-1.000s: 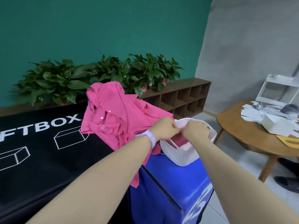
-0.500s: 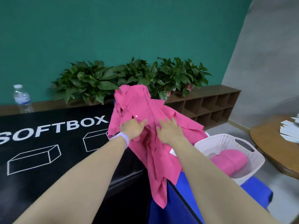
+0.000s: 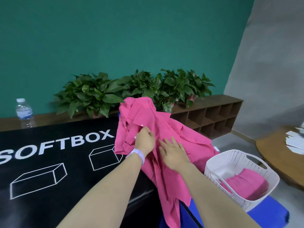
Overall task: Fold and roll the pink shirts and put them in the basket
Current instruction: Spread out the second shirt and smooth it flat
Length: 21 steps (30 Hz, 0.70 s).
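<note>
Teal wall and a row of potted plants (image 3: 131, 91) stand behind a black table cover (image 3: 49, 162) printed SOFTBOX, with a water bottle (image 3: 24, 112) at its far left. On the cover's right end lies a heap of pink shirts (image 3: 177, 129), part of it trailing over the near edge. The left hand (image 3: 145, 142), a pale wristband (image 3: 138, 155) on its wrist, has its fingers curled into the cloth near a button placket, seemingly pinching it. The right hand (image 3: 174, 153) lies just beside it, fingers straight and spread flat on the fabric, clamping nothing. To the right, a white basket (image 3: 263, 191) sits on a blue surface (image 3: 271, 214), holding one rolled pink shirt (image 3: 246, 186).

The step appears to be separating one shirt from the heap. It should go best if the flat hand pins the lower layers while the pinching hand lifts a single collar or placket, then draws that shirt leftward onto the bare cover to spread it smooth before folding.
</note>
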{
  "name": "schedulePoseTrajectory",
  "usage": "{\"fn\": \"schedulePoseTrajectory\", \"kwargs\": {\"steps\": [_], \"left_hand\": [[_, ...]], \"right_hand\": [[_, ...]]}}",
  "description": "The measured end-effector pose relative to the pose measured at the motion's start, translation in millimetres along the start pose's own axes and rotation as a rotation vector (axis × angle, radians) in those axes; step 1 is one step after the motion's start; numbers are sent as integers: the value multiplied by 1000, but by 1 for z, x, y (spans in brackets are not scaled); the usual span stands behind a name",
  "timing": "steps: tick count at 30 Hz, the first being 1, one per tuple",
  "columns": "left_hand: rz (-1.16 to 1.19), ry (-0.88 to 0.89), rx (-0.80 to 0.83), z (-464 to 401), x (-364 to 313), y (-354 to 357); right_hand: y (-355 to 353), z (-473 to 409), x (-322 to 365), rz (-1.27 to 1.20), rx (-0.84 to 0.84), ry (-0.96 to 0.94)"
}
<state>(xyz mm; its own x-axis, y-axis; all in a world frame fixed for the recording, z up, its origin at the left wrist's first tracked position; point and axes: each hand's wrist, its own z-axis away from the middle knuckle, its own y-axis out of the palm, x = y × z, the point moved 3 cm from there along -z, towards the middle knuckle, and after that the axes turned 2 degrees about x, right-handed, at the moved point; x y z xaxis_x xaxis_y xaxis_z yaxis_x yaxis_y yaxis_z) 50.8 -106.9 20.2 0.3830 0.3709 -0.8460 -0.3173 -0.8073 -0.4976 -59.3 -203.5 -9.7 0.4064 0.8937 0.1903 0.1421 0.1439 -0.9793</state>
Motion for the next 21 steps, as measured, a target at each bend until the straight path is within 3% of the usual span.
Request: {"fn": "schedulePoseTrajectory", "kwargs": {"steps": [2, 5, 8, 11, 15, 21], "left_hand": [[259, -18, -24, 2, 3, -24], [735, -253, 4, 14, 11, -71], [813, -248, 89, 35, 16, -133], [616, -205, 76, 70, 24, -207], [-20, 40, -43, 126, 46, -313], [-476, -13, -177, 218, 119, -430]], "right_hand": [[-3, 6, -2, 3, -37, -3], [-11, 15, 20, -51, -174, -43], [-12, 23, 83, -98, -299, -193], [-11, 34, 149, 4, -358, -294], [-9, 49, 200, 147, -351, -252], [36, 83, 257, 15, -136, -182]]}}
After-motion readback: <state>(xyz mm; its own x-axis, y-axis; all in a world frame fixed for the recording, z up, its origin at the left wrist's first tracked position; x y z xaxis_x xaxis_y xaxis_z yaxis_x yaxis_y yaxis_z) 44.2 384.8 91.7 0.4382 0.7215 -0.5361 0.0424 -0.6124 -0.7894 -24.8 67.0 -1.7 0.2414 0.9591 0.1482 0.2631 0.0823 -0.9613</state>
